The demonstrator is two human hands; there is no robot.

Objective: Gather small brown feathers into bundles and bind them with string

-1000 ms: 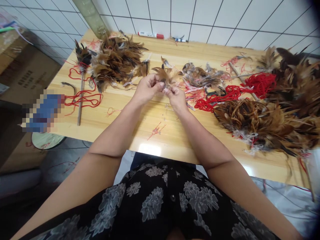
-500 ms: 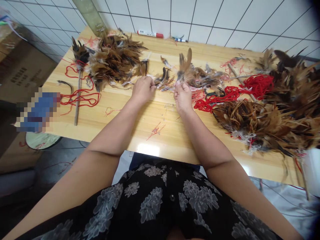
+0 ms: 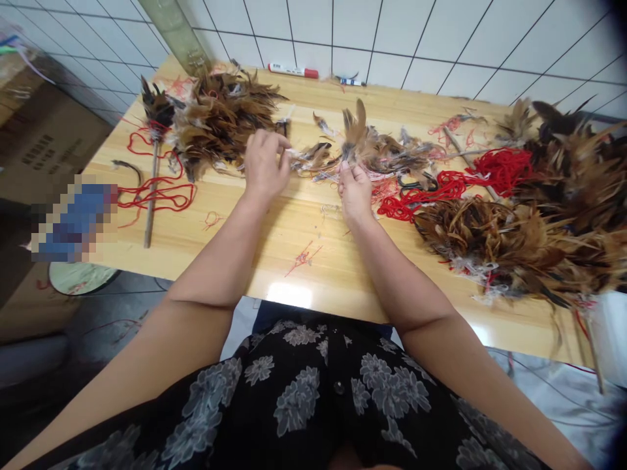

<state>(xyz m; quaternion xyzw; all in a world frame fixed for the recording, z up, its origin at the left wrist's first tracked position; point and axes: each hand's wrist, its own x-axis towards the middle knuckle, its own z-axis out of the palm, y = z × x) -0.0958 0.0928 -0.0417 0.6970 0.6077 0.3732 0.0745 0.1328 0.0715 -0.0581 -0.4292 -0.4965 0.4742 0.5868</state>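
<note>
My right hand point(image 3: 354, 189) pinches the base of a small bunch of brown feathers point(image 3: 353, 127) that stands upright above the wooden table point(image 3: 313, 261). My left hand point(image 3: 264, 163) hovers just left of it, fingers curled in a pinch beside the large feather pile point(image 3: 220, 121); a thin pale strand seems to run from its fingertips towards loose feathers point(image 3: 313, 156). More loose feathers point(image 3: 392, 150) lie just behind my right hand.
A stick with a feather tuft and red cord point(image 3: 154, 176) lies at the left. Red yarn point(image 3: 499, 166), black scissors point(image 3: 416, 183) and big feather bundles point(image 3: 519, 241) fill the right. A marker point(image 3: 292, 70) lies by the tiled wall. Cardboard boxes point(image 3: 44, 143) stand left.
My hands, joined over one bunch a second ago, have parted. The right keeps an upright bunch; the left has moved left and up towards the big pile.
</note>
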